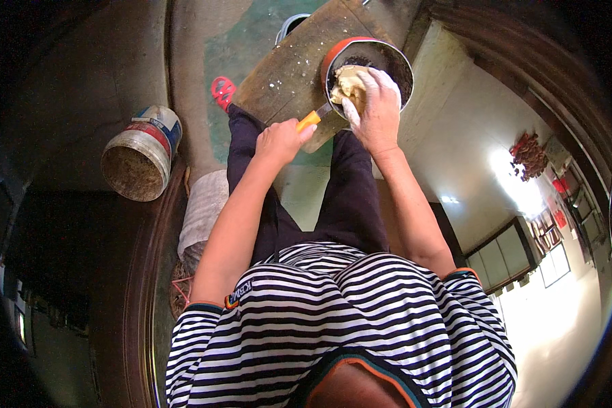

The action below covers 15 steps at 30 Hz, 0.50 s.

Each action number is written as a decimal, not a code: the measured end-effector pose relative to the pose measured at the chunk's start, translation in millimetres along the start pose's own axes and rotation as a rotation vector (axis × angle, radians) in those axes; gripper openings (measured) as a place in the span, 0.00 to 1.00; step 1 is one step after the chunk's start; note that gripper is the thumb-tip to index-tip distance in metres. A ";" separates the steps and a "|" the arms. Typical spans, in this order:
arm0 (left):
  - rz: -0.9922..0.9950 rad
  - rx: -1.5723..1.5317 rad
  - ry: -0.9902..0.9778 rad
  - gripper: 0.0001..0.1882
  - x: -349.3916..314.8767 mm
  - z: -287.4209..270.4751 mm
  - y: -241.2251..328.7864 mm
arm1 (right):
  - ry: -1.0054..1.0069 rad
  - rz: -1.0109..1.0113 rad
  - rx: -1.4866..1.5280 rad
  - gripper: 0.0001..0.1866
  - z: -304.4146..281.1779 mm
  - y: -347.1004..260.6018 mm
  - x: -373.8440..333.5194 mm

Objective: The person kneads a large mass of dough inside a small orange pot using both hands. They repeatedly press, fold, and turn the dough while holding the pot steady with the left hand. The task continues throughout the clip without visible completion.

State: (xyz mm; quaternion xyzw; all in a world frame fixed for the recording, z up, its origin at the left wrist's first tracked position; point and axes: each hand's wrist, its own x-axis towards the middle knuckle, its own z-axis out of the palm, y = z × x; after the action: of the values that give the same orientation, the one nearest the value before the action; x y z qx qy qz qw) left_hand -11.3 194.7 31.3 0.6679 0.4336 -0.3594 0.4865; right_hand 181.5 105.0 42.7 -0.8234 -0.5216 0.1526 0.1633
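My left hand [279, 141] is closed round the yellow handle of a knife-like tool [308, 122]. Its short grey blade points at a pale yellow, rough-surfaced lump [347, 83]; where the tip ends is hard to see. My right hand [374, 112], whitish on the fingers, curls over the lump from the right and grips it. The lump is inside the near part of a round red pan or bowl [328, 58] with a dark interior. Beneath lies a worn wooden board [285, 76] dotted with white crumbs. The material of the lump cannot be made out.
A dirty white, red and blue bucket [141, 153] lies tipped on the left. A rim of a grey-blue container [289, 27] shows behind the board. My foot wears a red sandal [222, 91]. A pale sack [204, 211] stands by my left side.
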 end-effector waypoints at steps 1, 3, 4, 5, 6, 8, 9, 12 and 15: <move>0.004 -0.002 0.000 0.31 0.4 -0.5 0.6 | -0.026 -0.040 -0.074 0.27 -0.2 -1.5 6.1; 0.012 -0.004 -0.009 0.31 0.7 0.2 1.1 | 0.007 -0.083 -0.177 0.21 11.7 5.1 17.8; 0.003 0.001 -0.020 0.31 1.2 -1.3 1.1 | -0.001 -0.084 -0.224 0.19 16.6 7.9 26.3; -0.004 0.006 -0.033 0.31 1.8 -3.4 2.6 | -0.026 -0.058 -0.284 0.19 17.6 6.9 35.7; -0.011 0.011 -0.046 0.31 2.7 -4.5 3.4 | -0.052 -0.034 -0.244 0.18 25.3 10.1 37.7; -0.021 0.006 -0.056 0.31 4.1 -4.7 2.3 | -0.095 0.019 -0.157 0.17 38.2 16.2 34.4; -0.021 0.002 -0.062 0.31 3.5 -5.9 3.8 | -0.112 0.049 -0.114 0.16 41.0 19.6 30.9; -0.018 -0.012 -0.063 0.31 1.3 -5.1 -0.2 | -0.118 0.035 -0.125 0.18 51.4 30.7 20.2; -0.015 -0.043 -0.081 0.29 3.4 -5.7 1.9 | -0.172 0.053 -0.254 0.20 49.1 24.3 24.8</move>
State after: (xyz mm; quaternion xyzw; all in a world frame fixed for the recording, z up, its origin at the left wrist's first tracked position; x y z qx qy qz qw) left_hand -7.9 200.6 30.4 0.6389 0.4261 -0.3805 0.5153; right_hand 190.6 123.1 -13.9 -0.8347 -0.5270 0.1596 0.0086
